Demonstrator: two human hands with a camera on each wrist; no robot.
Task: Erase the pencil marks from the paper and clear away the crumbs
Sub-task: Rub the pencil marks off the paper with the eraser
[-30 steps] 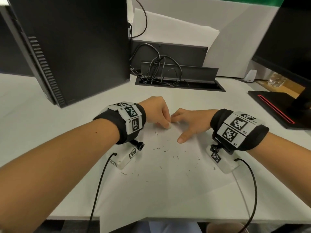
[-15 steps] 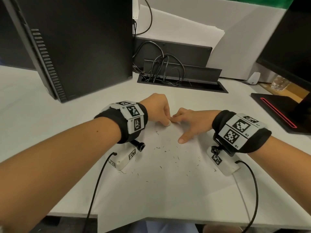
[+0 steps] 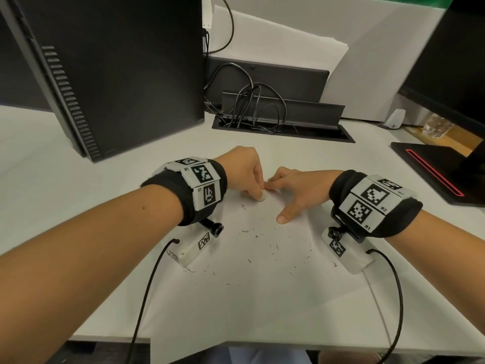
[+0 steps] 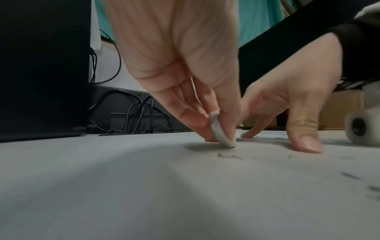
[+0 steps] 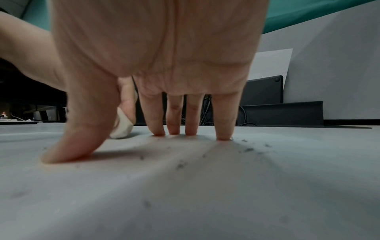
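A white sheet of paper (image 3: 262, 292) lies on the desk in front of me, strewn with dark eraser crumbs (image 3: 275, 245). My left hand (image 3: 246, 174) pinches a small white eraser (image 4: 221, 129) between thumb and fingers, its edge pressed on the paper near the far end. The eraser (image 5: 122, 127) also shows in the right wrist view, behind my thumb. Just right of it, my right hand (image 3: 296, 190) lies spread, with straight fingertips (image 5: 223, 129) and thumb pressing the sheet down. More crumbs (image 5: 248, 149) lie beside the little finger.
A black computer tower (image 3: 118, 74) stands at the back left. An open cable tray (image 3: 283, 127) with wires sits behind the hands. A black monitor base (image 3: 435, 169) with a red stripe is at the right. The paper overhangs the desk's front edge (image 3: 110, 338).
The left hand has shifted slightly with the eraser, which now shows at its fingertips. The right hand keeps pressing the sheet in the same spot.
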